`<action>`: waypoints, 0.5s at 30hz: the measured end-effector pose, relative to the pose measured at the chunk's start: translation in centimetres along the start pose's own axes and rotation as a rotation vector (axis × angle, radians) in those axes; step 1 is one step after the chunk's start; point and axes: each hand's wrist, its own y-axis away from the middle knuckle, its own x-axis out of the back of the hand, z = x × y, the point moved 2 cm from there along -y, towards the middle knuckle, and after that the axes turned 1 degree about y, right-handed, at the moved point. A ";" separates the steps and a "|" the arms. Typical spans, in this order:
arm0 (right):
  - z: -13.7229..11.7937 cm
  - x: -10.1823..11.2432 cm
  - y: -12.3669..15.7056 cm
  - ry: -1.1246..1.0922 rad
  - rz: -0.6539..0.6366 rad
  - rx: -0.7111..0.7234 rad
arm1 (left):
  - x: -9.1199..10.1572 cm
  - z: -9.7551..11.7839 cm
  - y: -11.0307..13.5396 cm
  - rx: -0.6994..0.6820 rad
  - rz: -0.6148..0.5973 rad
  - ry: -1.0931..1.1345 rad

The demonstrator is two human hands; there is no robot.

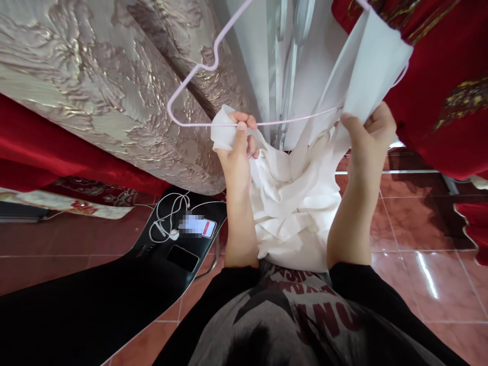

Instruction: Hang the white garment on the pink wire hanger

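Observation:
A white sleeveless-looking garment (297, 203) hangs in folds between my forearms. Its right shoulder is draped over one end of a pale pink clothes hanger (285, 121), while the hanger's left end sticks out bare. My left hand (242, 140) is closed around a bunched left shoulder or strap of the garment, right at the hanger's lower bar. On the other side, my right hand (369, 129) pinches the raised white cloth, thumb in front, near the bar's right end. The hanger's hook lies outside the view.
Embossed beige fabric (95, 91) hangs at left, and red gold-trimmed cloth (450, 101) at right. A black chair (114, 284) holds a lit phone (208, 229), a dark phone (183, 258) and white earphones (174, 234). Reddish tiles (412, 223) cover the floor.

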 end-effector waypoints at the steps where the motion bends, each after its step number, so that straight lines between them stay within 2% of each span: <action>1: 0.1 0.0 0.0 0.012 -0.014 0.003 | 0.0 0.0 0.0 -0.005 -0.007 0.003; 7: 0.7 -0.5 0.4 0.051 -0.005 0.008 | 0.2 -0.2 -0.1 -0.007 0.007 0.010; 9: 0.5 -0.7 0.4 0.055 0.043 0.000 | 0.3 -0.2 -0.1 0.006 0.020 0.009; 15: -3.4 -0.2 0.0 0.106 0.135 0.093 | 0.5 0.0 -0.3 0.034 0.026 0.001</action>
